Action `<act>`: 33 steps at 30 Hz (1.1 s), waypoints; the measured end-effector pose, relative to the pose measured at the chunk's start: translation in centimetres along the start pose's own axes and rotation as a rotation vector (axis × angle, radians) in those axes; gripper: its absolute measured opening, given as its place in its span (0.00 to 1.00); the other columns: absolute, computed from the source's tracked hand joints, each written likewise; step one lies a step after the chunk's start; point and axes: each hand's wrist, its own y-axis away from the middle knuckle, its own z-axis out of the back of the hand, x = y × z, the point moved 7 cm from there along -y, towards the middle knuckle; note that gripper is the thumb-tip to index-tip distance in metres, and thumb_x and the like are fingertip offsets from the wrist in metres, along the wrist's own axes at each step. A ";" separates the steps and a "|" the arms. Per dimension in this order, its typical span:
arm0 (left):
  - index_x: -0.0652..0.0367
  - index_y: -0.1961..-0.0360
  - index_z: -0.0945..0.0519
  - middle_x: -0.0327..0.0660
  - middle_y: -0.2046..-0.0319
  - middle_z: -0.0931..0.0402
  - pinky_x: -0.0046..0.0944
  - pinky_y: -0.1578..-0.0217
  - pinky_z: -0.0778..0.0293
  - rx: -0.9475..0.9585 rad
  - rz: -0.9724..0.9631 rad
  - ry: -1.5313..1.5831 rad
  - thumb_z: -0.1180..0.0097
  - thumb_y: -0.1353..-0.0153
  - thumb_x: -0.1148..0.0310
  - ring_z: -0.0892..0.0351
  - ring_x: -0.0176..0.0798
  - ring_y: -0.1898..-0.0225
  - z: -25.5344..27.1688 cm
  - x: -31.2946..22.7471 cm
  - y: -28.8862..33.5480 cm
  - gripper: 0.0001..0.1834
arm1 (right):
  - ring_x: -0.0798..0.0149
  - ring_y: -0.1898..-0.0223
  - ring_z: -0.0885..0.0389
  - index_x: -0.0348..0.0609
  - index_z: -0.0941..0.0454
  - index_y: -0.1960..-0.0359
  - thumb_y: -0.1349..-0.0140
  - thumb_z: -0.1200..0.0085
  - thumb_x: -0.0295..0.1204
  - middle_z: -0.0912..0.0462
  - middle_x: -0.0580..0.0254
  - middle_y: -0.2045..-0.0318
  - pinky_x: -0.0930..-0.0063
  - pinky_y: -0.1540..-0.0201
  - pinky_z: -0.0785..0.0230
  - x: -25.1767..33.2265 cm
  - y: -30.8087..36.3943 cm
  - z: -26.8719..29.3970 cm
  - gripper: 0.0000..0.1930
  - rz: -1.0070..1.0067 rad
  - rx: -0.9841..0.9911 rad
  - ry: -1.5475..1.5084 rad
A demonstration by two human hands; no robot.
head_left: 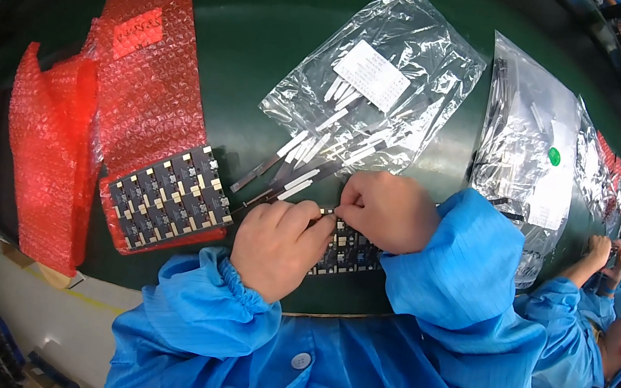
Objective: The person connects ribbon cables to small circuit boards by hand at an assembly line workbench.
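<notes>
A panel of small dark circuit boards lies on the green table in front of me, largely covered by my hands. My left hand rests over its left end, fingers curled and thumb and index pressed together at the top edge. My right hand pinches with its fingertips just beside them; whatever sits in either pinch is too small or hidden to tell. Beyond the hands, several thin black-and-white strips spill from a clear plastic bag with a white label.
At left, another circuit board panel sits partly in a red bubble-wrap bag. More red bubble wrap lies farther left. To the right are clear bags of strips. A co-worker in a blue sleeve works at far right.
</notes>
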 end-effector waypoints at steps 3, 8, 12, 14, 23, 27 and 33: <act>0.56 0.66 0.22 0.36 0.69 0.30 0.39 0.68 0.33 -0.024 -0.012 -0.008 0.38 0.58 0.71 0.29 0.41 0.69 0.1 0.2 -0.4 0.14 | 0.56 0.73 0.20 0.45 0.21 0.75 0.52 0.42 0.35 0.20 0.59 0.76 0.67 0.70 0.29 0.1 -0.3 0.2 0.08 -0.029 0.033 0.025; 0.56 0.66 0.21 0.36 0.69 0.30 0.40 0.69 0.32 -0.033 -0.018 0.011 0.38 0.58 0.71 0.29 0.41 0.70 0.3 0.1 0.0 0.14 | 0.58 0.73 0.20 0.44 0.22 0.74 0.51 0.42 0.35 0.20 0.59 0.76 0.67 0.70 0.29 -0.2 0.1 0.1 0.08 0.006 0.028 -0.044; 0.55 0.63 0.22 0.36 0.68 0.30 0.38 0.70 0.32 -0.059 -0.101 -0.001 0.45 0.54 0.70 0.29 0.38 0.69 1.7 -0.4 0.8 0.14 | 0.59 0.73 0.20 0.44 0.22 0.72 0.51 0.42 0.33 0.20 0.59 0.76 0.68 0.70 0.30 0.4 0.6 0.3 0.08 0.072 -0.017 -0.030; 0.56 0.61 0.23 0.37 0.67 0.29 0.39 0.70 0.31 -0.042 -0.073 -0.122 0.48 0.54 0.70 0.28 0.40 0.69 3.7 0.0 0.3 0.16 | 0.59 0.73 0.20 0.43 0.22 0.72 0.49 0.42 0.34 0.19 0.59 0.76 0.69 0.70 0.30 0.3 1.0 0.6 0.08 0.065 -0.019 -0.051; 0.58 0.63 0.24 0.41 0.72 0.25 0.43 0.65 0.32 0.079 0.125 -0.322 0.43 0.52 0.71 0.27 0.46 0.68 3.9 5.1 -2.7 0.12 | 0.55 0.65 0.22 0.47 0.22 0.66 0.47 0.45 0.37 0.20 0.59 0.70 0.64 0.62 0.30 0.4 3.0 1.3 0.10 0.132 -0.019 -0.042; 0.57 0.63 0.24 0.43 0.74 0.24 0.45 0.65 0.32 0.089 0.199 -0.302 0.43 0.52 0.71 0.26 0.47 0.68 4.4 5.3 -2.4 0.12 | 0.53 0.65 0.23 0.40 0.23 0.65 0.47 0.44 0.33 0.22 0.53 0.68 0.66 0.61 0.31 0.6 3.9 1.9 0.12 0.258 -0.104 -0.060; 0.57 0.68 0.28 0.42 0.79 0.24 0.44 0.75 0.30 0.128 0.477 0.156 0.40 0.52 0.70 0.24 0.47 0.77 7.3 5.4 -2.1 0.11 | 0.53 0.60 0.24 0.44 0.23 0.64 0.46 0.44 0.33 0.23 0.56 0.67 0.66 0.56 0.32 0.1 5.3 3.6 0.10 0.326 -0.234 -0.053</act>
